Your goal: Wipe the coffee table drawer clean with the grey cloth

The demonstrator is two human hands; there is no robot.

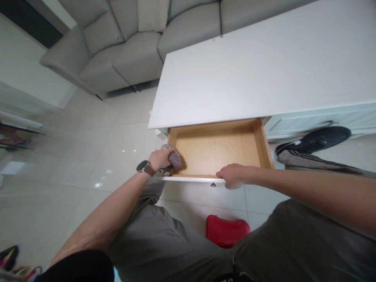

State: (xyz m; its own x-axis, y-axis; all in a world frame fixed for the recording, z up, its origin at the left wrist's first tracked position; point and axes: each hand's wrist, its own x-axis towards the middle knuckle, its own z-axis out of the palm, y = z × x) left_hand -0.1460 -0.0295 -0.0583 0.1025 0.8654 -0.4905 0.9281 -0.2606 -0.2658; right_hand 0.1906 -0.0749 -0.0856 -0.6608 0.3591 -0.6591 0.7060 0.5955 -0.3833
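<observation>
A wooden drawer [217,150] is pulled out of a white coffee table [255,66], and its light wood bottom is visible. At the drawer's left corner, my left hand [160,158] is closed on a bunched, brown-and-white patterned cloth [175,159]. Part of that cloth hangs over the drawer's left side and front corner. My right hand [234,175] grips the top edge of the drawer front, right of a small dark knob [213,185]. Its fingertips reach over the inner side.
A grey sofa [135,58] stands behind the table. Between my legs is a red stool [226,231]. My foot in a black shoe [319,140] rests by the table's right-hand drawer front. Pale tiles [117,117] cover the floor at left.
</observation>
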